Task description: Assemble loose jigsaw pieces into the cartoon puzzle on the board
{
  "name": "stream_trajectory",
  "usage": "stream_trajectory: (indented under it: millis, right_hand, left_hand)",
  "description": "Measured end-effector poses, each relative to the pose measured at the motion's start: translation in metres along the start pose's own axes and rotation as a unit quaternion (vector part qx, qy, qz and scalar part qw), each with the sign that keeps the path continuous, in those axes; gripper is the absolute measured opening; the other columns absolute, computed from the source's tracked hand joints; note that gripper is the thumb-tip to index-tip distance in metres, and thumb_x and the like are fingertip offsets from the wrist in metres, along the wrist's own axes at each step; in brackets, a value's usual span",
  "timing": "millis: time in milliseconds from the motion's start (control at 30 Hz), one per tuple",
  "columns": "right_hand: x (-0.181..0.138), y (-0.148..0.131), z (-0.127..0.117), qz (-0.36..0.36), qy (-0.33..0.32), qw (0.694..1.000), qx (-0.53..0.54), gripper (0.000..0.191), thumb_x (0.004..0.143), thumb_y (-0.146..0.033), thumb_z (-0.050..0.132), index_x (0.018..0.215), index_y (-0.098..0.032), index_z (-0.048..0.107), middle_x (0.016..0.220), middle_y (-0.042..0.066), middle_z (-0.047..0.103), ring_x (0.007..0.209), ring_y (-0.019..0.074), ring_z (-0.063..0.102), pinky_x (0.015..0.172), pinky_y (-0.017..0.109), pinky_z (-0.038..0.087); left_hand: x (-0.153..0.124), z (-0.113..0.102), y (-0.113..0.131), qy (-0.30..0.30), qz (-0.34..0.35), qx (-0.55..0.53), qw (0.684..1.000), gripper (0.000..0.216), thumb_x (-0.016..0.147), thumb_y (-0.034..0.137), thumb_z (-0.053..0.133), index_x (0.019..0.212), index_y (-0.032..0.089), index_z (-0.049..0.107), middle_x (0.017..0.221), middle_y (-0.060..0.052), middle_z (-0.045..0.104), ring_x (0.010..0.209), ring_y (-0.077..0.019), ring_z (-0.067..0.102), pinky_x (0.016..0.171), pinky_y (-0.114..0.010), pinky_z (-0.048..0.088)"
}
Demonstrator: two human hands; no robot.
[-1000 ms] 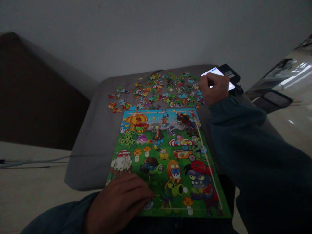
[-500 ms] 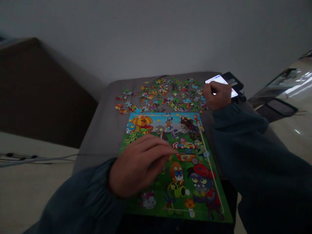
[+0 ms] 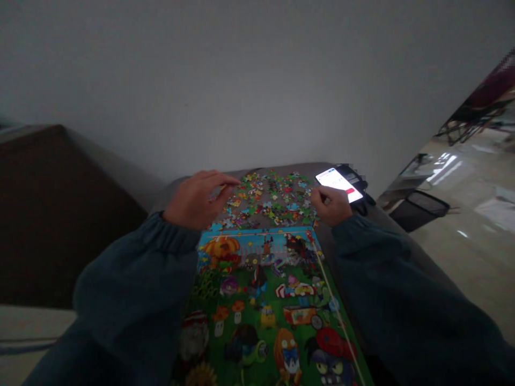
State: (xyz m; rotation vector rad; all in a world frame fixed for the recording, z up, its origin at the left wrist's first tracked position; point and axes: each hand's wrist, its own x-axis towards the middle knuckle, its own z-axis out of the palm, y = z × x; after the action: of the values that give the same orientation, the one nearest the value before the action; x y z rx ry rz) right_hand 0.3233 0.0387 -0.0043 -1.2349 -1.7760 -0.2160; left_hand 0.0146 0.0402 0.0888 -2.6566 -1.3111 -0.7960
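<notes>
Loose jigsaw puzzle pieces (image 3: 277, 197) in many colours lie scattered on a grey padded surface. My left hand (image 3: 201, 199) hovers over their left side, fingers stretched out and thumb a little apart, with nothing visible in it. At the right edge of the pieces is my right hand (image 3: 333, 206), its fingers curled and pressed together; whatever they may hold is hidden. Nearer to me lies a puzzle board (image 3: 251, 292) printed with cartoon plants and zombies, with a pale line near its top and right edges. My left sleeve covers part of its left side.
A lit phone (image 3: 336, 181) lies just beyond my right hand, against a dark object (image 3: 356, 179). The grey surface (image 3: 396, 236) meets a plain wall (image 3: 241, 96). A dark brown box-like shape (image 3: 60, 214) stands at left. On the right is a shiny floor (image 3: 475, 230).
My left hand has moved from above the board forward to the loose pieces. My right hand stays curled near the phone. The view has tilted up, so board and pieces appear lower.
</notes>
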Motion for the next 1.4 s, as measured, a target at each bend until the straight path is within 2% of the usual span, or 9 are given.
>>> stream_trajectory:
  millis: [167, 267, 367, 500, 700, 967, 1067, 1200, 1400]
  right_hand:
    - [-0.003, 0.008, 0.014, 0.002, -0.094, 0.996, 0.001, 0.020, 0.086, -0.023, 0.046, 0.068, -0.019, 0.053, 0.066, 0.002, 0.056, 0.064, 0.0154, 0.050, 0.062, 0.029, 0.038]
    - [-0.006, 0.011, 0.024, -0.015, -0.140, 0.990, -0.002, 0.011, 0.085, -0.020, 0.050, 0.084, -0.018, 0.061, 0.082, 0.006, 0.066, 0.080, 0.0200, 0.057, 0.078, 0.034, 0.043]
    - [-0.008, 0.010, 0.031, -0.010, -0.153, 0.988, -0.009, 0.013, 0.085, -0.019, 0.051, 0.090, -0.017, 0.063, 0.088, 0.008, 0.067, 0.086, 0.0220, 0.058, 0.083, 0.037, 0.043]
    - [-0.008, 0.005, 0.036, -0.012, -0.147, 0.989, -0.006, 0.013, 0.085, -0.016, 0.051, 0.088, -0.017, 0.063, 0.086, 0.007, 0.066, 0.086, 0.0218, 0.057, 0.084, 0.038, 0.044]
    - [-0.008, 0.003, 0.040, -0.033, -0.181, 0.983, -0.006, 0.013, 0.083, -0.013, 0.054, 0.090, -0.017, 0.064, 0.088, 0.007, 0.066, 0.087, 0.0212, 0.057, 0.085, 0.038, 0.044]
    - [-0.004, 0.002, 0.040, -0.025, -0.183, 0.982, -0.028, 0.015, 0.085, -0.015, 0.051, 0.091, -0.018, 0.065, 0.091, 0.007, 0.067, 0.091, 0.0199, 0.058, 0.088, 0.036, 0.044]
    - [0.001, 0.014, 0.037, 0.027, -0.181, 0.979, -0.093, 0.019, 0.086, -0.018, 0.051, 0.098, -0.017, 0.065, 0.098, 0.007, 0.067, 0.096, 0.0199, 0.057, 0.090, 0.034, 0.044]
    - [0.007, 0.039, 0.034, 0.110, -0.184, 0.955, -0.204, 0.032, 0.085, -0.017, 0.048, 0.113, -0.014, 0.062, 0.111, 0.012, 0.066, 0.109, 0.0272, 0.052, 0.091, 0.040, 0.041]
    - [0.024, 0.074, 0.035, 0.124, -0.191, 0.941, -0.250, 0.039, 0.088, -0.014, 0.046, 0.125, -0.017, 0.058, 0.113, 0.016, 0.066, 0.113, 0.0361, 0.047, 0.088, 0.050, 0.037]
  left_hand:
    - [-0.020, 0.034, -0.082, 0.046, -0.106, 0.034, 0.993, 0.026, 0.090, 0.024, 0.044, 0.100, 0.019, 0.067, 0.101, -0.008, 0.070, 0.086, -0.0230, 0.064, 0.074, -0.036, 0.052]
    - [-0.035, 0.058, -0.111, 0.017, -0.117, 0.049, 0.992, 0.027, 0.087, 0.027, 0.044, 0.095, 0.018, 0.069, 0.098, -0.009, 0.071, 0.095, -0.0278, 0.063, 0.087, -0.043, 0.048]
    - [-0.037, 0.076, -0.122, -0.026, -0.094, 0.044, 0.994, 0.034, 0.090, 0.033, 0.041, 0.107, 0.020, 0.067, 0.115, -0.009, 0.068, 0.111, -0.0272, 0.058, 0.100, -0.043, 0.041]
    - [-0.029, 0.097, -0.122, -0.075, -0.071, 0.031, 0.994, 0.045, 0.095, 0.037, 0.034, 0.135, 0.028, 0.051, 0.141, -0.004, 0.053, 0.130, -0.0287, 0.044, 0.104, -0.052, 0.034]
    - [-0.029, 0.111, -0.127, -0.111, -0.053, 0.009, 0.992, 0.041, 0.091, 0.041, 0.040, 0.121, 0.026, 0.064, 0.124, -0.009, 0.065, 0.118, -0.0334, 0.054, 0.095, -0.054, 0.041]
    - [-0.023, 0.095, -0.121, -0.087, -0.030, -0.023, 0.996, 0.047, 0.090, 0.050, 0.040, 0.119, 0.022, 0.063, 0.112, -0.012, 0.068, 0.106, -0.0333, 0.059, 0.090, -0.050, 0.045]
    - [-0.025, 0.090, -0.100, -0.082, -0.004, -0.066, 0.994, 0.048, 0.090, 0.053, 0.043, 0.124, 0.024, 0.061, 0.112, -0.011, 0.066, 0.106, -0.0310, 0.058, 0.091, -0.047, 0.045]
    - [-0.033, 0.096, -0.073, -0.163, 0.057, -0.111, 0.979, 0.037, 0.092, 0.042, 0.046, 0.121, 0.026, 0.064, 0.113, -0.007, 0.064, 0.104, -0.0245, 0.057, 0.092, -0.039, 0.046]
    - [-0.036, 0.104, -0.070, -0.211, 0.060, -0.087, 0.972, 0.025, 0.091, 0.030, 0.051, 0.106, 0.028, 0.070, 0.105, -0.006, 0.064, 0.099, -0.0226, 0.057, 0.088, -0.037, 0.045]
